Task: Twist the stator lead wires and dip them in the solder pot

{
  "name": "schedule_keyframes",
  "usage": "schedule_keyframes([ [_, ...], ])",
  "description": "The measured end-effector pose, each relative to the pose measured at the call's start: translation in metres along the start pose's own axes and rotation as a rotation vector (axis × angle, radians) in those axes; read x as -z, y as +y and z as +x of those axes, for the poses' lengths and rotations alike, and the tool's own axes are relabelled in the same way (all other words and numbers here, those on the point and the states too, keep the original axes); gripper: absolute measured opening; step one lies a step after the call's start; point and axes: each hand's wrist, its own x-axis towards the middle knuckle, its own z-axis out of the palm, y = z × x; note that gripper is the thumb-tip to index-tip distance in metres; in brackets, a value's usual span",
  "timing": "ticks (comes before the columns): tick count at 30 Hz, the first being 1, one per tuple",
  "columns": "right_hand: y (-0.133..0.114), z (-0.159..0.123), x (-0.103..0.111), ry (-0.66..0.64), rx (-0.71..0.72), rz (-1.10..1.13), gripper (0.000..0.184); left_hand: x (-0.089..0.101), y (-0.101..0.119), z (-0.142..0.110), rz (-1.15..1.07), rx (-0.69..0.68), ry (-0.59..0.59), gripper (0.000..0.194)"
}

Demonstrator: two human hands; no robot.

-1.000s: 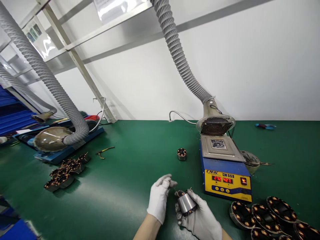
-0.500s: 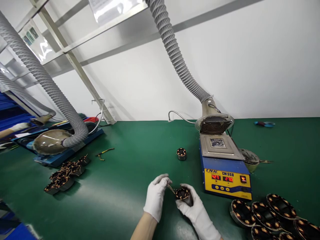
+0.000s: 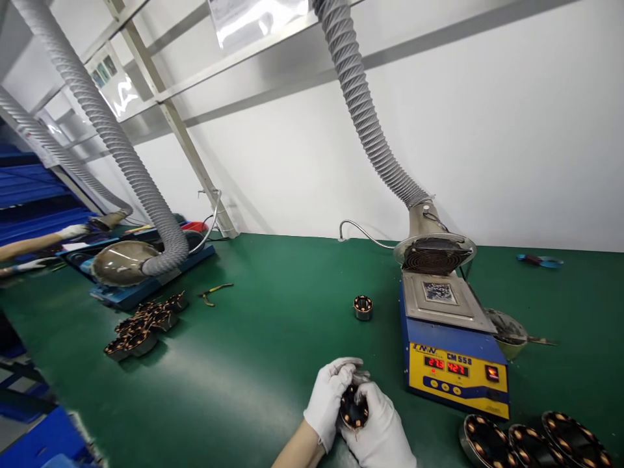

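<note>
Both my hands wear white gloves and meet low in the middle over the green bench. My right hand (image 3: pixel 380 432) cups a small motor stator (image 3: pixel 353 408) with copper windings, its open end facing up. My left hand (image 3: pixel 331 396) is closed against the stator's left and top side, fingers curled over its rim. Whether the left fingers pinch a wire is hidden. Another small stator (image 3: pixel 363 307) stands alone on the mat further back.
A blue and yellow solder pot (image 3: pixel 451 338) with red readouts stands to the right, a fume hose and hood (image 3: pixel 433 250) above it. Large wound stators (image 3: pixel 531 442) lie at bottom right, several small ones (image 3: pixel 143 322) at left. Pliers (image 3: pixel 214 292), a second hood (image 3: pixel 124 263), another person's arm (image 3: pixel 34 244) far left.
My hands have come together: the left hand, earlier apart and pulling at a wire, now presses on the stator, which the right hand turned open end up.
</note>
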Motion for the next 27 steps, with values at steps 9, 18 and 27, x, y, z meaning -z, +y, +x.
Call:
schedule_keyframes([
  [9,0.013,-0.004,-0.006,-0.054,-0.205,0.075,0.035,0.028,0.046,-0.003,0.407,0.115,-0.136,0.041],
  [18,0.012,-0.003,-0.007,-0.103,-0.348,0.277,0.039,0.009,0.016,0.003,0.323,0.026,0.151,0.026],
  [27,0.018,-0.005,-0.009,-0.016,-0.214,0.197,0.067,0.016,0.044,-0.004,0.310,0.101,0.111,0.056],
])
